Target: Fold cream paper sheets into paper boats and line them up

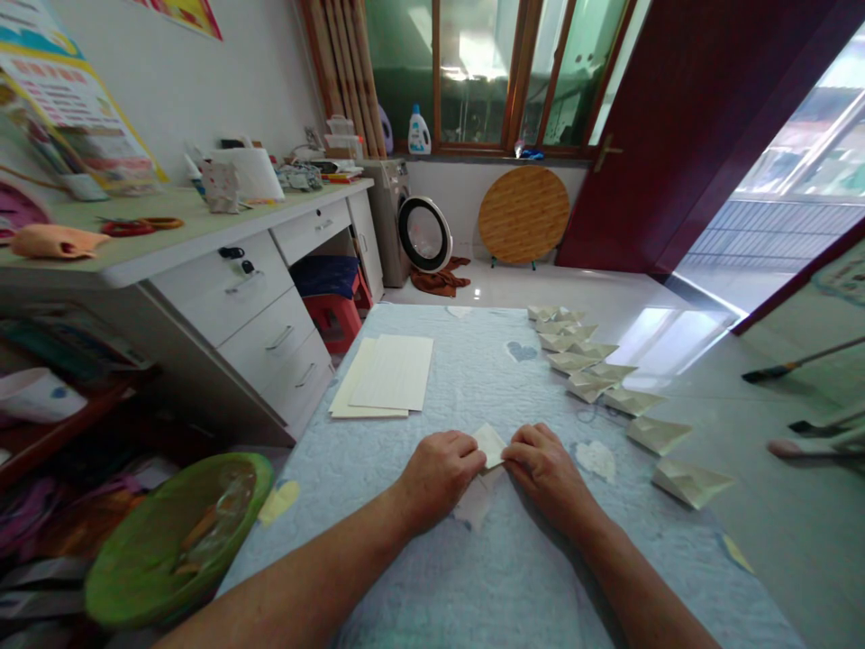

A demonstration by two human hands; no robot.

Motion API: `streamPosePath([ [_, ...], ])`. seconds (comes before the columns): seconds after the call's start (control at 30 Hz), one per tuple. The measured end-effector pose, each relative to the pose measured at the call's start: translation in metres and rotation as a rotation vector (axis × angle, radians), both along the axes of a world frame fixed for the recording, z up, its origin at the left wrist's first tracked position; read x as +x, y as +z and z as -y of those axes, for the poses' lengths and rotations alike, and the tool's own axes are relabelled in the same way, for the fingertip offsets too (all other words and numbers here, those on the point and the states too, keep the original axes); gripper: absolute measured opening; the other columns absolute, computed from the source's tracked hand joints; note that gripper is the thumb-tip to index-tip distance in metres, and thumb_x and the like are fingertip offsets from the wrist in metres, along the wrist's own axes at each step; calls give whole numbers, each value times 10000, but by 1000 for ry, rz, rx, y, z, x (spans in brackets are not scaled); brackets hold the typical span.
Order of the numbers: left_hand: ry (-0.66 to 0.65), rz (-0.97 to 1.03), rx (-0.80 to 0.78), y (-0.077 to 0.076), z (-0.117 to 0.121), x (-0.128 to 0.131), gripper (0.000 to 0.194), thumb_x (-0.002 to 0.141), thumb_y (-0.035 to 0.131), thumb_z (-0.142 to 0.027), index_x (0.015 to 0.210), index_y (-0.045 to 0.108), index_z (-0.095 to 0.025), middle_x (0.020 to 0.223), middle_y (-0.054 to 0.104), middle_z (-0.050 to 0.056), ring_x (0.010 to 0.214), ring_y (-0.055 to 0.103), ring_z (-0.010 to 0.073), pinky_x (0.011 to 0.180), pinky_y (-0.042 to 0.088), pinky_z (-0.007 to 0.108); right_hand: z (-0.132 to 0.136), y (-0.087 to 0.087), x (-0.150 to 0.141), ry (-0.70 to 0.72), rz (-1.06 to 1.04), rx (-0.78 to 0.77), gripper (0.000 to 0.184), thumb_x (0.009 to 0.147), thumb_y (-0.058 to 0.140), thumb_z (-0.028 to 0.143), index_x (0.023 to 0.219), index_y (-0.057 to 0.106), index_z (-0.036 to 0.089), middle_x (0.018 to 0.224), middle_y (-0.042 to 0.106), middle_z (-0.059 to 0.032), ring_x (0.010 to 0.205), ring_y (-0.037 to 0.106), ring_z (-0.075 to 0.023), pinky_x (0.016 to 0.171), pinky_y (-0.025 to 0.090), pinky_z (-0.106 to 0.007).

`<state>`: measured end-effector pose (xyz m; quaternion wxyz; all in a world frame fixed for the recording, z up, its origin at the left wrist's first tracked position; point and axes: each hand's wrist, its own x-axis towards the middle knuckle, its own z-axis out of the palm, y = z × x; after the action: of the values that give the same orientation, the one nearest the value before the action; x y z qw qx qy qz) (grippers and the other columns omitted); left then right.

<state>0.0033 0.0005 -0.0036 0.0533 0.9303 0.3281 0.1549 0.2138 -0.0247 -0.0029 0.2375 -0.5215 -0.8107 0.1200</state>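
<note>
My left hand (439, 473) and my right hand (544, 469) rest on a pale blue quilted cloth (473, 568) and both pinch a small folded piece of cream paper (489, 443) between them. The fingers of both hands are curled closed on the paper's edges. A stack of flat cream paper sheets (386, 376) lies on the cloth ahead and to the left. A row of several folded paper boats (595, 374) runs along the cloth's right edge, from far to near.
A green plastic bowl (168, 541) sits at the lower left. A white desk with drawers (223, 297) stands to the left, a red stool (332, 317) beneath it. A washing machine (412, 230) and round wooden tabletop (523, 214) stand at the far wall. Tiled floor lies right.
</note>
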Motion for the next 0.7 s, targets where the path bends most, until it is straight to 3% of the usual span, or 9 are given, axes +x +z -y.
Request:
streamPosePath([
  [0.23, 223, 264, -295, 2, -9, -4, 77, 819, 682, -106, 832, 674, -181, 899, 605, 36, 901, 560, 189, 800, 444, 293, -3, -2, 2, -74, -33, -106, 120, 886, 607, 144, 781, 647, 187, 841, 617, -39, 843, 524, -198, 787, 383, -332],
  [0.7, 353, 202, -351, 5, -12, -2, 51, 863, 634, -184, 833, 676, -180, 946, 570, 55, 960, 527, 220, 864, 417, 353, -4, -2, -9, -213, 28, -160, 115, 900, 590, 241, 813, 654, 198, 896, 597, -55, 888, 508, -226, 790, 336, -344],
])
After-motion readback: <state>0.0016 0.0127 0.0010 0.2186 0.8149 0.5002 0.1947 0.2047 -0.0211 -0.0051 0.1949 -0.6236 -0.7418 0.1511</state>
